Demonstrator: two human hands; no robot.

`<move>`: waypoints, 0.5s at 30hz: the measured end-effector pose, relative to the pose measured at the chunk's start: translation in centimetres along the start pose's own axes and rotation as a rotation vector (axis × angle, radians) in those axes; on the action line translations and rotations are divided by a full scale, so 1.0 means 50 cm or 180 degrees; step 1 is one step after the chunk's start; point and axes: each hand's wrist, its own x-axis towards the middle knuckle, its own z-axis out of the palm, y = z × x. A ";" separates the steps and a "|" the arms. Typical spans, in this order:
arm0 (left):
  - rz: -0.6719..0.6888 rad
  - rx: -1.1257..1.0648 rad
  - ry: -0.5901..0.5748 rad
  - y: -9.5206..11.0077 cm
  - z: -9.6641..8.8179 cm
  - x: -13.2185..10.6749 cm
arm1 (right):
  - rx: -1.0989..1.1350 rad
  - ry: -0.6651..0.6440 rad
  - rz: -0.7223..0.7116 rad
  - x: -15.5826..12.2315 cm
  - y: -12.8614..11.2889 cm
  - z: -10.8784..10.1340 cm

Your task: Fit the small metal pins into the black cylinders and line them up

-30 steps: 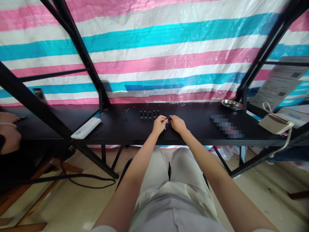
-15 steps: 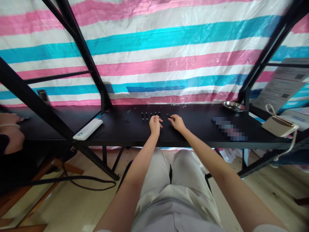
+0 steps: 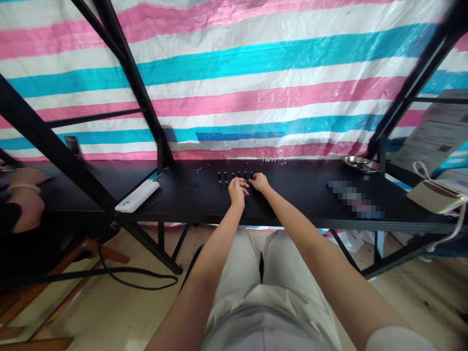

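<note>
Several small black cylinders (image 3: 225, 178) with pale ends stand in a row on the black tabletop (image 3: 190, 200); their exact kind is too small to tell. My right hand (image 3: 261, 182) pinches the black cylinder (image 3: 251, 176) at the right end of this row, thumb and fingertips closed around it. Just in front of the row, my left hand (image 3: 237, 190) hovers or rests with loosely curled, parted fingers, and no held thing shows in it. It partly covers the lower ends of the middle cylinders.
Behind lie several thin white pieces (image 3: 269, 160) and white scraps (image 3: 283, 162). A metal dish (image 3: 361, 165), blurred packet (image 3: 354, 199) and beige pouch (image 3: 433, 195) are rightward. Leftward are a white power bank (image 3: 137, 196), black frame posts (image 3: 126, 58) and another person's hand (image 3: 29, 178).
My right hand has moved left, bringing its black cylinder to the right end of the row. My left hand stays nearly in place. The whole view has shifted slightly.
</note>
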 end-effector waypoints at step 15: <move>0.0621 0.1470 -0.0499 -0.051 0.001 0.019 | -0.0629 0.0094 -0.0763 -0.054 0.070 -0.035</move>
